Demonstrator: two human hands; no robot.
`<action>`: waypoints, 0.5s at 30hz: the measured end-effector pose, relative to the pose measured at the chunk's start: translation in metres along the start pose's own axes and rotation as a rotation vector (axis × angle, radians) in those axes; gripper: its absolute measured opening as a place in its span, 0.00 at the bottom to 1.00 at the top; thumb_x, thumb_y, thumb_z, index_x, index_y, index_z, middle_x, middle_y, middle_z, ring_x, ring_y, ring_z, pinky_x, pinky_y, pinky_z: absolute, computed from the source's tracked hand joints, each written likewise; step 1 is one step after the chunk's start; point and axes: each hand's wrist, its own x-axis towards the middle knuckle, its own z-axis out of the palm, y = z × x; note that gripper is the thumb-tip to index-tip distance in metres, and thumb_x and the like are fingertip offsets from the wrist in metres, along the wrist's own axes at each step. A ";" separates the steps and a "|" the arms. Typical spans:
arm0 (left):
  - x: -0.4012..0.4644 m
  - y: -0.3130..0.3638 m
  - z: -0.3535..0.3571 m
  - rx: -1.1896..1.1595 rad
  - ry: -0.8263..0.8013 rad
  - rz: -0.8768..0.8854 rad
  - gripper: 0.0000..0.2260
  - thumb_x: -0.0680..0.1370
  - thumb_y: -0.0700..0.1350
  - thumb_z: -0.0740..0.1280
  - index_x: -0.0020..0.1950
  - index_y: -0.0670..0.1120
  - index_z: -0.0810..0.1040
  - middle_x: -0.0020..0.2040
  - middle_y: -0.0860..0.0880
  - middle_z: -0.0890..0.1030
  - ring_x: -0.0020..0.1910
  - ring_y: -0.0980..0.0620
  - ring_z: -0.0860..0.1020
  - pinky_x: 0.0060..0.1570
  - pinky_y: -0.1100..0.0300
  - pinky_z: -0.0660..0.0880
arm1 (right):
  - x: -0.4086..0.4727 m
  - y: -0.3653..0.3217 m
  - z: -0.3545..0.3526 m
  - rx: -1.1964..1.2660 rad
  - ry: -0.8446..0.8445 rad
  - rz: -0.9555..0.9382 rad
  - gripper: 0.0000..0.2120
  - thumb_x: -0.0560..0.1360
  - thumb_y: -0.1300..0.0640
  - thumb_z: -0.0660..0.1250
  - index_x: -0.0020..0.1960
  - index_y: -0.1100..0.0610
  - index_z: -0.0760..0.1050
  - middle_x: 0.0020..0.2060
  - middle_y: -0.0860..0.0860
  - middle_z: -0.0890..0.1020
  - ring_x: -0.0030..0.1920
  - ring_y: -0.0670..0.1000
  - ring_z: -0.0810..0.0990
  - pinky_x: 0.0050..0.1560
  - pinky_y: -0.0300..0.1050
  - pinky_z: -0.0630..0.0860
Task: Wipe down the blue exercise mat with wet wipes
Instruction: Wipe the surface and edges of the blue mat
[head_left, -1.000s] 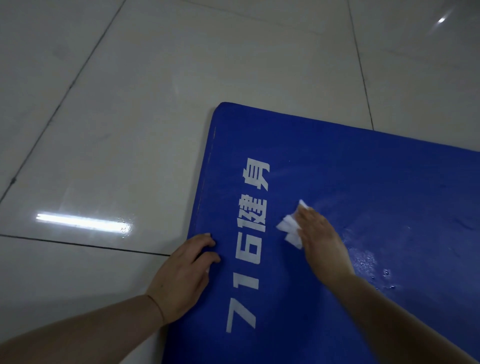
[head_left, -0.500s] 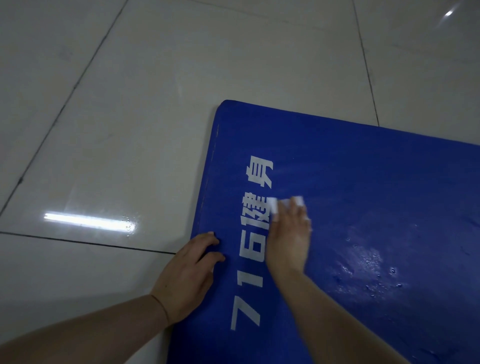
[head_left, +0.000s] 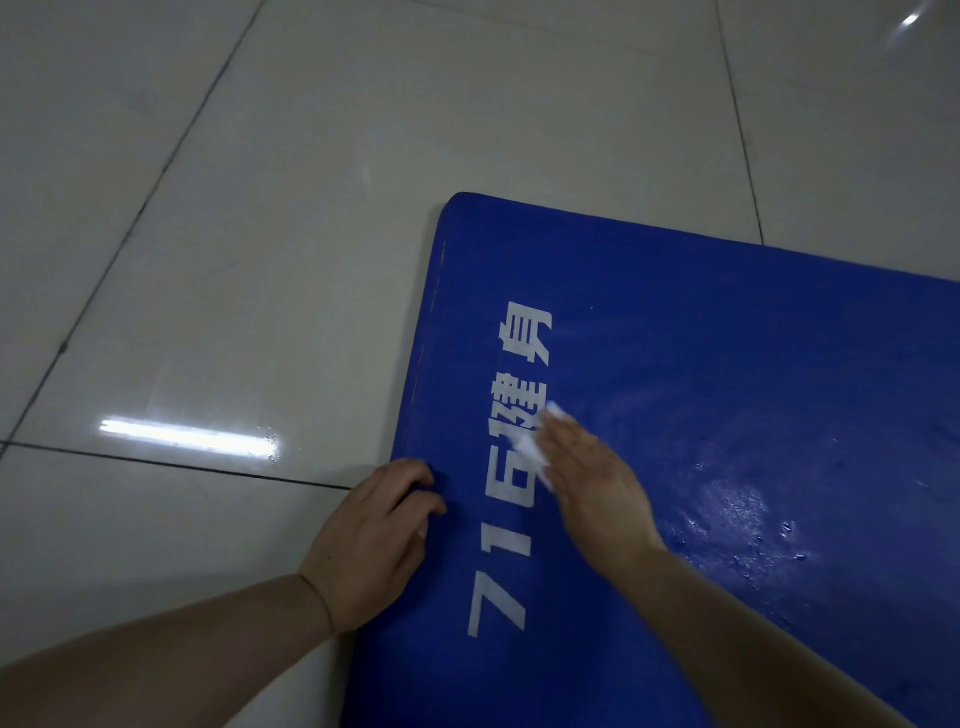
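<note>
The blue exercise mat (head_left: 727, 374) lies flat on the floor, with white printed characters running along its left side. My right hand (head_left: 592, 483) presses a white wet wipe (head_left: 535, 447) flat against the mat beside the print, fingers straight; most of the wipe is hidden under the hand. My left hand (head_left: 374, 540) rests on the mat's left edge, fingers curled over it. A wet, shiny patch (head_left: 737, 514) shows on the mat to the right of my right hand.
Glossy pale floor tiles (head_left: 260, 260) with dark grout lines surround the mat on the left and far side. A bright light reflection (head_left: 187, 436) lies on the tile left of the mat.
My right hand with the wipe swept left across the mat toward the print, then shifted slightly down and angled leftward. My left hand stayed on the mat's edge.
</note>
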 end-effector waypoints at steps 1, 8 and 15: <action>0.002 0.001 0.000 -0.005 -0.006 -0.002 0.12 0.75 0.41 0.57 0.48 0.41 0.80 0.53 0.43 0.76 0.54 0.49 0.73 0.54 0.59 0.74 | -0.009 0.014 -0.002 0.042 0.034 0.071 0.25 0.71 0.70 0.67 0.67 0.59 0.73 0.65 0.57 0.75 0.68 0.55 0.71 0.66 0.51 0.69; 0.010 0.006 -0.006 -0.039 -0.041 -0.044 0.14 0.76 0.43 0.57 0.53 0.41 0.80 0.57 0.43 0.76 0.58 0.48 0.73 0.59 0.56 0.73 | -0.028 0.024 0.007 0.120 0.075 0.496 0.22 0.80 0.65 0.53 0.74 0.62 0.62 0.73 0.59 0.63 0.75 0.60 0.57 0.75 0.54 0.54; 0.036 0.007 -0.014 -0.154 0.076 -0.218 0.16 0.77 0.44 0.54 0.54 0.40 0.78 0.59 0.42 0.74 0.57 0.50 0.71 0.60 0.60 0.67 | 0.024 -0.120 0.012 0.118 0.001 -0.062 0.19 0.67 0.61 0.69 0.58 0.57 0.77 0.56 0.56 0.79 0.63 0.58 0.72 0.69 0.53 0.64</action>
